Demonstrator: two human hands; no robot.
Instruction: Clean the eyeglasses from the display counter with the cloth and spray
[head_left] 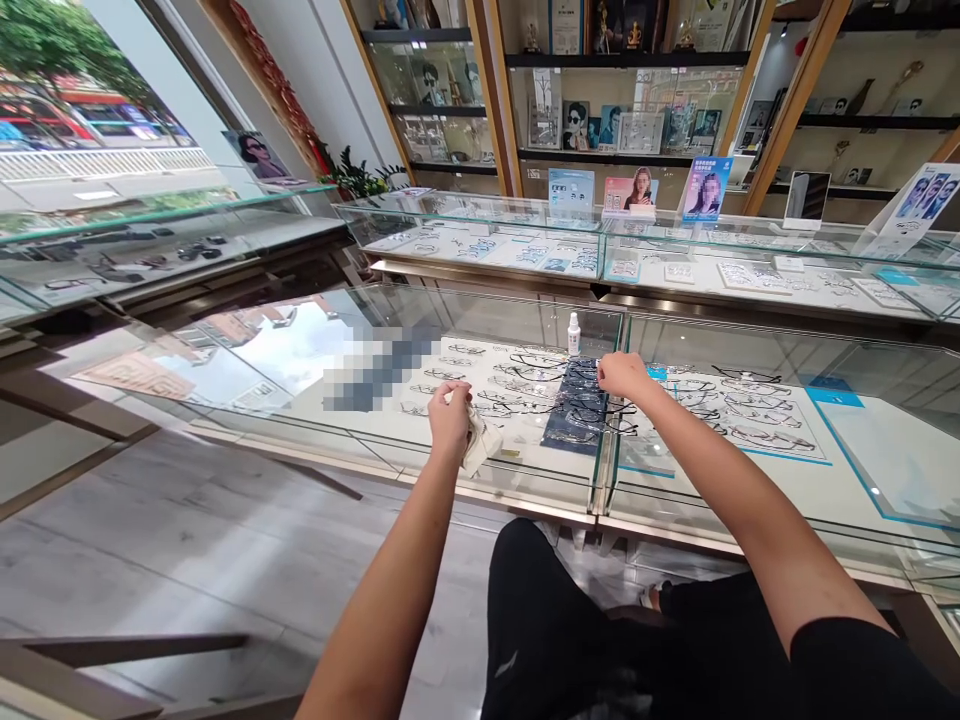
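My left hand is closed on a pale cream cloth, which hangs from the fingers above the glass counter. To the right, my right hand has its fingers pressed together over the seam between two counter panes. Its fingertips are beside dark-rimmed eyeglasses; whether they pinch a pair is hidden. Several eyeglasses lie in front of that hand, over a dark blue mat. A small white bottle stands upright just behind them.
More eyeglasses lie in rows on a white tray at the right. Further back stands another glass display case with small advertising cards on top. Shelves line the back wall. My knee is close to the counter's front edge.
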